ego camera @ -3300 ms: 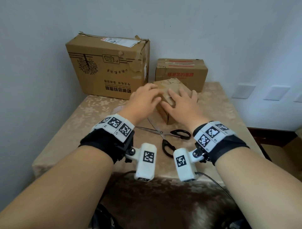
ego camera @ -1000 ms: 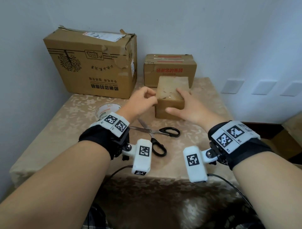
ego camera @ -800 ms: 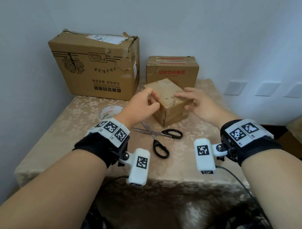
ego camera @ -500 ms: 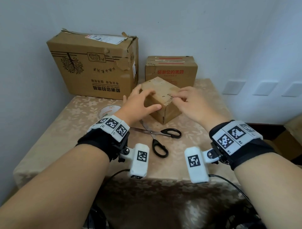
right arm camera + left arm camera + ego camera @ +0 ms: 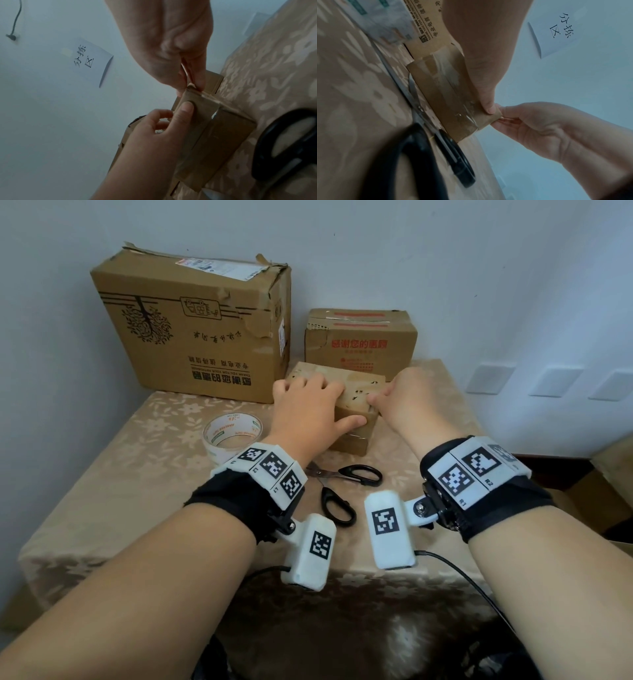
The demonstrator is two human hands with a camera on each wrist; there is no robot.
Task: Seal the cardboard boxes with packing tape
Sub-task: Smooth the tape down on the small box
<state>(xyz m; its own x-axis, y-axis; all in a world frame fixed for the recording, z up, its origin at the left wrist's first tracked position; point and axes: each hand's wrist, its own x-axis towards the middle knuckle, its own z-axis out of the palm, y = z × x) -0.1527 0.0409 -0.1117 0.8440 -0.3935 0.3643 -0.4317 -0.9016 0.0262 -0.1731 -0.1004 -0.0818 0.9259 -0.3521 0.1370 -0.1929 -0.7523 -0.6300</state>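
A small brown cardboard box (image 5: 354, 436) stands mid-table, with clear tape (image 5: 453, 83) shining on its near face. My left hand (image 5: 306, 409) grips it, fingers over the top and the thumb (image 5: 488, 108) pressed on the near face. On the box's top right edge, my right hand (image 5: 407, 402) pinches the cardboard between thumb and curled fingers (image 5: 193, 81). A roll of clear packing tape (image 5: 233, 433) lies flat to the left of the box, untouched. The box top is mostly hidden under my hands.
Black-handled scissors (image 5: 342, 484) lie open just in front of the small box. A large printed carton (image 5: 195, 330) and a medium box with red print (image 5: 363, 344) stand against the back wall. The table edge (image 5: 137, 556) runs close to my forearms.
The small box has been turned from corner-on to nearly square with me. My left hand now lies over its top, and my right hand has closed on the right top edge.
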